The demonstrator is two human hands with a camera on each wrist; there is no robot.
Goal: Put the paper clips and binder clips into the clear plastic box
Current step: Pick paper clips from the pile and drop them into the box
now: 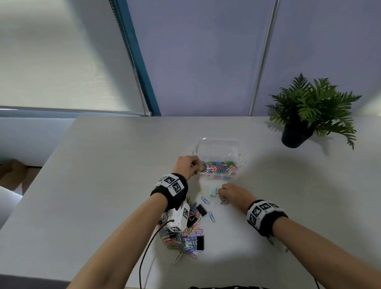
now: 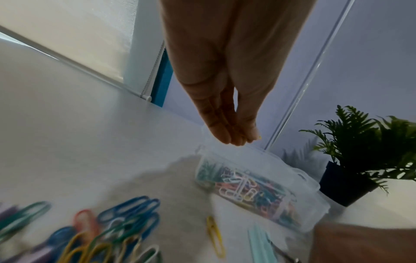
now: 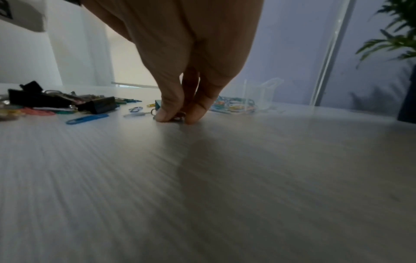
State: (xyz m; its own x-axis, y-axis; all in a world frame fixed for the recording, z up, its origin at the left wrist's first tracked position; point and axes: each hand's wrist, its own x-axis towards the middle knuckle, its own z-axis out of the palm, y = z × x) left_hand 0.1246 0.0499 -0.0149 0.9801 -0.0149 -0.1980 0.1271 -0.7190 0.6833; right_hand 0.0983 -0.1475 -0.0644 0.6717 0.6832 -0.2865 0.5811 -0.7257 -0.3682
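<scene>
No readable text anywhere (wristbands (image 1: pixel 173 184) bear only coded squares).

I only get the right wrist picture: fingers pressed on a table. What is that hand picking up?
Observer: The head view shows the right hand pinching a small dark paper clip against the table.
Operator: Where is the other hand?
Observer: The left hand hangs at the near left corner of the clear plastic box, pinching a yellow paper clip.
Operator: Is much left to tidy?
Observer: Yes. A pile of clips lies under the left forearm, with black binder clips in it.
</scene>
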